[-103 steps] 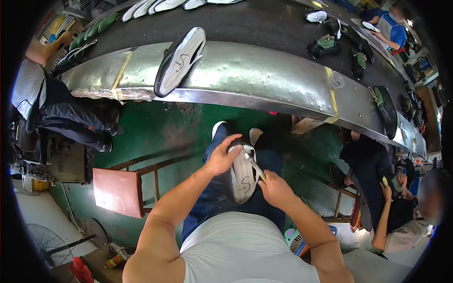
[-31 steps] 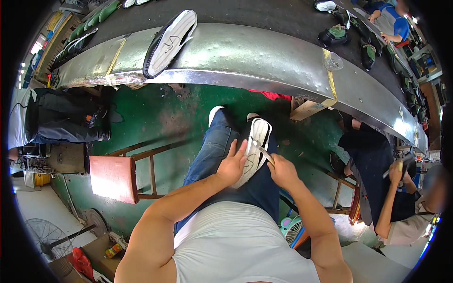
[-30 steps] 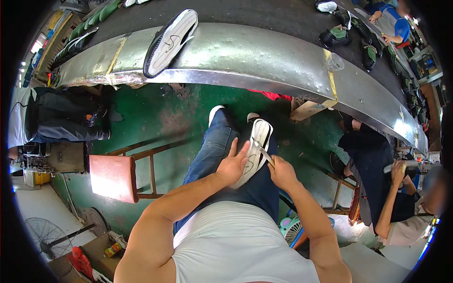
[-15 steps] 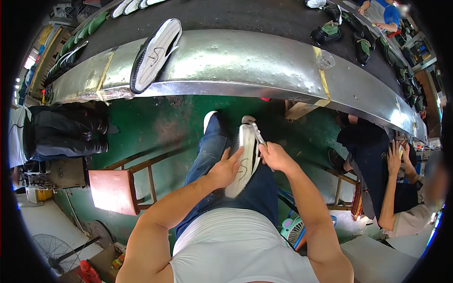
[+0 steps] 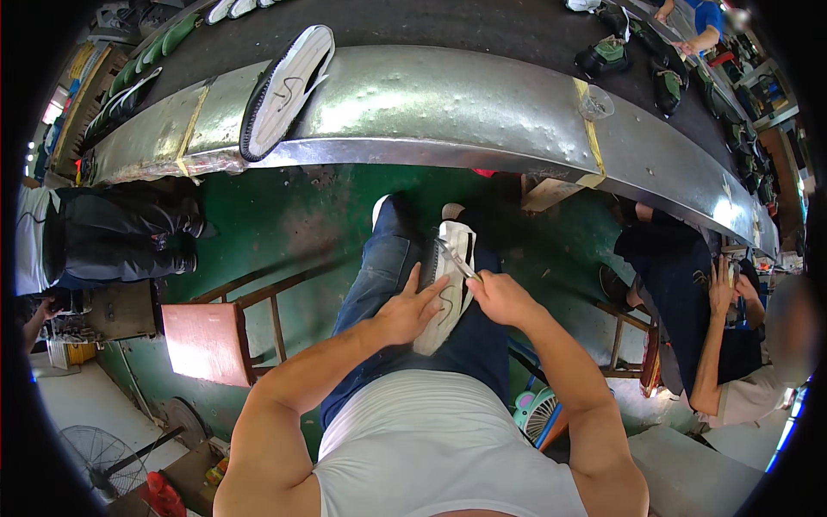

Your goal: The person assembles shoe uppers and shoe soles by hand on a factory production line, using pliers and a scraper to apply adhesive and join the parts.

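Observation:
An upturned shoe (image 5: 450, 297), pale underside facing up and dark along one edge, lies lengthwise over my lap. My left hand (image 5: 407, 312) holds it by its left side, with two fingers reaching onto the underside. My right hand (image 5: 501, 297) is closed around a slim silver metal tool (image 5: 454, 256). The tool's far end rests over the underside near the shoe's far end; what kind it is I cannot make out. Another upturned shoe (image 5: 287, 90), white underneath with a black rim, leans over the metal bench edge ahead.
A dark conveyor belt (image 5: 448, 21) with a metal edge (image 5: 448, 103) runs across in front, black shoes (image 5: 603, 56) on its right. Stools (image 5: 205, 343) stand at both sides. A person (image 5: 724, 336) sits right; another (image 5: 112, 233) is at left. A small fan (image 5: 536, 414) stands beside my right leg.
The metal tool has swung left, from beside the shoe's right edge to across its underside. My right hand has shifted slightly toward me. My left hand keeps its hold.

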Tool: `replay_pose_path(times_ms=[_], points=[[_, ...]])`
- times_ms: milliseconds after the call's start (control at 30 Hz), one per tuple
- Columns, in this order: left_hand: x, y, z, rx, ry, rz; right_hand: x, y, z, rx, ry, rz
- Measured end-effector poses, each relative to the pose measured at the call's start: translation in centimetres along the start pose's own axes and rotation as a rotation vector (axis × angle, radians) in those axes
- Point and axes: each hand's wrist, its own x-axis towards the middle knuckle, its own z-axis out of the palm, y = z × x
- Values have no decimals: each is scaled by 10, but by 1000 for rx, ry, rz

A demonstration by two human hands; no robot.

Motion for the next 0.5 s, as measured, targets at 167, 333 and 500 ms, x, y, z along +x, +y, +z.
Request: replay_pose_path(times_ms=[167, 333, 500], points=[[-16, -13, 35, -484, 228, -196, -25, -2, -9, 351, 58, -59], [-14, -38, 58, -136, 367, 67, -40, 4, 15, 244, -161, 97], [-29, 13, -2, -301, 71, -90, -63, 36, 39, 499, 93, 105]])
